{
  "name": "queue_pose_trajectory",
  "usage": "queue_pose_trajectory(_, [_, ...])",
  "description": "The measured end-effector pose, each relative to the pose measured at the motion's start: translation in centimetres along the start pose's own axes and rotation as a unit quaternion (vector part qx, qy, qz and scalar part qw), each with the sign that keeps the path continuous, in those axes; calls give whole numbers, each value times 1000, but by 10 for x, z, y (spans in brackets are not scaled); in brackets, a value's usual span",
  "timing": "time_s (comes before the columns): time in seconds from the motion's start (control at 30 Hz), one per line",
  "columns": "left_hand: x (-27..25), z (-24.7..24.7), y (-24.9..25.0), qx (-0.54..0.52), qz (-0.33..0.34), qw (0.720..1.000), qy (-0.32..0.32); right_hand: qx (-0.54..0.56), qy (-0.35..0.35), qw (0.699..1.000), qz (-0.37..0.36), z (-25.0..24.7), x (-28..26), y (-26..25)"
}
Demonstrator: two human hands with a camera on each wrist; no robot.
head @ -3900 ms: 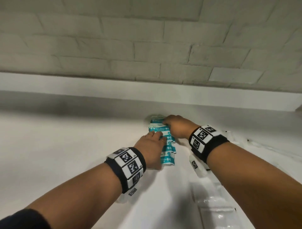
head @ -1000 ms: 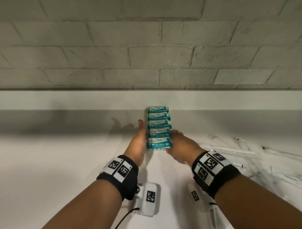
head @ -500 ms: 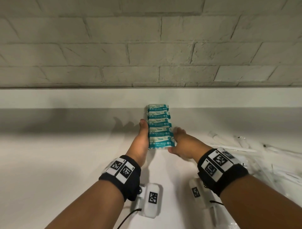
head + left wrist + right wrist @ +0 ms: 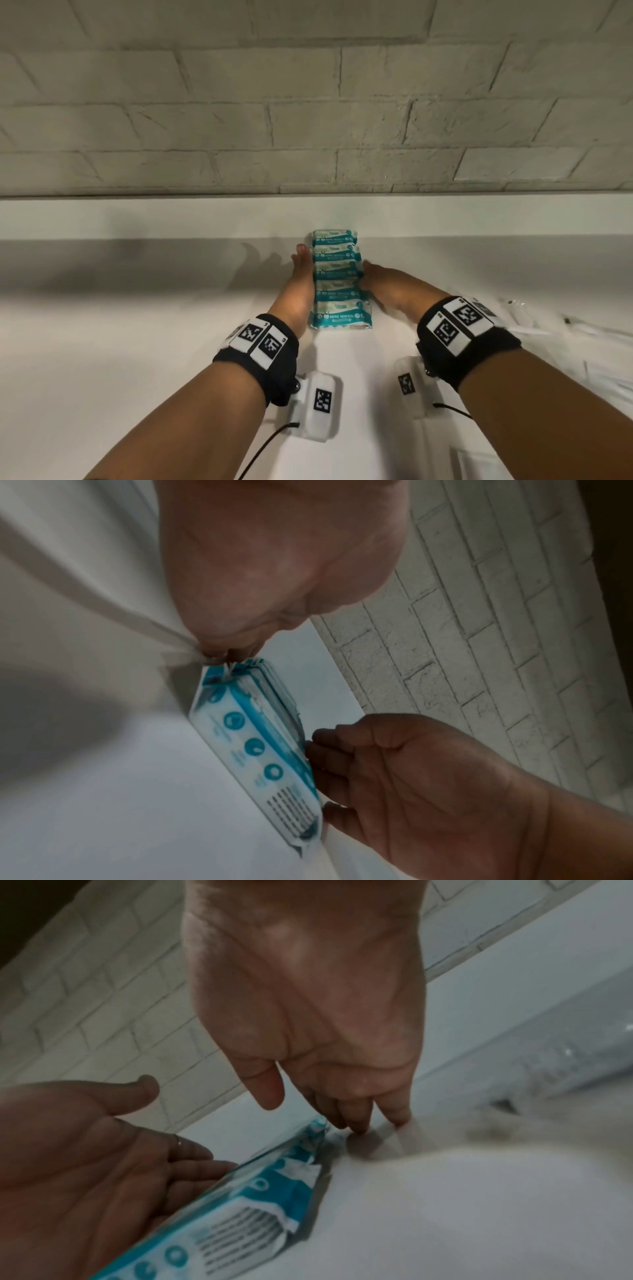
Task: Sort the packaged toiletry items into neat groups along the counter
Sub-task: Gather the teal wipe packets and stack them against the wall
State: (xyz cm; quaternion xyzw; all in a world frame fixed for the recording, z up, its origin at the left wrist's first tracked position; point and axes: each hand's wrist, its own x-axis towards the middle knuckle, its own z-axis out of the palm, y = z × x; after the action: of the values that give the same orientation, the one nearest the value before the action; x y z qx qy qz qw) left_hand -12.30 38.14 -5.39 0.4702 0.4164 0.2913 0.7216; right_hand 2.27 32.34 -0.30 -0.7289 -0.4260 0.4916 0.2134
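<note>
Several teal-and-white mini wipes packs (image 4: 337,281) lie overlapped in one straight row on the white counter (image 4: 137,342), running back to the low white ledge. My left hand (image 4: 301,277) lies flat along the row's left side, fingers straight and pressed against the packs. My right hand (image 4: 380,282) is on the right side, its fingertips touching the pack edges. In the left wrist view the nearest pack (image 4: 253,748) sits between my left fingertips (image 4: 236,650) and my right hand (image 4: 428,777). In the right wrist view my right fingers (image 4: 359,1118) point down beside the pack (image 4: 246,1204).
Clear-wrapped packets (image 4: 534,322) lie scattered on the counter at the right, also blurred as clear packets (image 4: 565,1064) in the right wrist view. A white ledge (image 4: 171,219) and a brick wall (image 4: 308,120) close off the back. Bare counter extends to the left.
Earlier both hands lay on top of the packs. Now they flank the straightened row, and over the last second my right hand has slid further back along its right side.
</note>
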Motion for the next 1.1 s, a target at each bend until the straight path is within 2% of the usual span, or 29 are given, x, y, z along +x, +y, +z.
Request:
queue_pose_trajectory(0.13, [24,-11,0,32,-25,997,65,34,42,999,1,-9,17,-3])
queue_pose_trajectory(0.27, [50,-19,-3,71,-52,995,56,120,4,993,-7,-8,37,-3])
queue_pose_trajectory(0.43, [66,-25,-8,74,-62,993,67,76,32,997,-10,-22,44,0])
queue_pose_trajectory(0.57, [83,-29,-5,68,-80,992,65,89,16,995,-37,-24,50,-7])
queue_pose_trajectory(0.67, [78,-28,0,94,-78,990,71,84,8,995,-53,-24,55,-8])
queue_pose_trajectory(0.73, [42,-12,26,163,-64,983,60,74,25,995,-58,-28,59,-7])
queue_pose_trajectory(0.8, [14,0,43,308,-18,951,23,1,35,996,-78,-31,58,-14])
queue_pose_trajectory(0.83, [4,3,47,395,10,918,-20,-39,36,995,-90,-31,60,-17])
queue_pose_trajectory(0.87, [-6,6,50,499,27,863,-72,-86,20,993,-77,-30,62,-22])
queue_pose_trajectory(0.9, [-15,9,51,598,28,792,-122,-120,12,991,-52,-29,67,-23])
queue_pose_trajectory(0.93, [-21,11,49,672,26,723,-157,-219,18,975,-43,-27,68,-27])
queue_pose_trajectory(0.97, [-22,13,44,720,26,671,-175,-304,24,951,-55,-24,69,-29])
queue_pose_trajectory(1.0, [-22,16,38,744,33,643,-178,-366,14,929,-57,-21,70,-32])
queue_pose_trajectory(1.03, [-22,19,34,756,47,630,-170,-420,9,904,-75,-18,72,-34])
queue_pose_trajectory(1.1, [-20,22,27,764,83,622,-148,-488,6,867,-100,-14,73,-36])
